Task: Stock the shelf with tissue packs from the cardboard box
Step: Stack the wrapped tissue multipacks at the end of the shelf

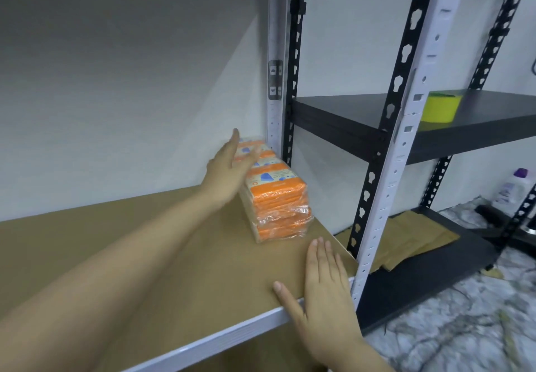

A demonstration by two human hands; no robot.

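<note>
An orange tissue pack bundle [278, 197] wrapped in clear plastic lies on the brown shelf board [145, 255], at its right end close to the white upright post. My left hand [229, 168] reaches in with straight fingers and rests against the bundle's left side and top. My right hand [322, 281] lies flat on the board's front right corner, fingers straight, just in front of the bundle and apart from it. The cardboard box is out of view.
A white perforated post [385, 197] stands at the shelf's front right corner. Beyond it is a black rack [377, 116] holding a yellow tub [441, 107]. Flattened cardboard [412, 241] lies on its lower shelf. A white bottle [510, 189] stands on the marble floor.
</note>
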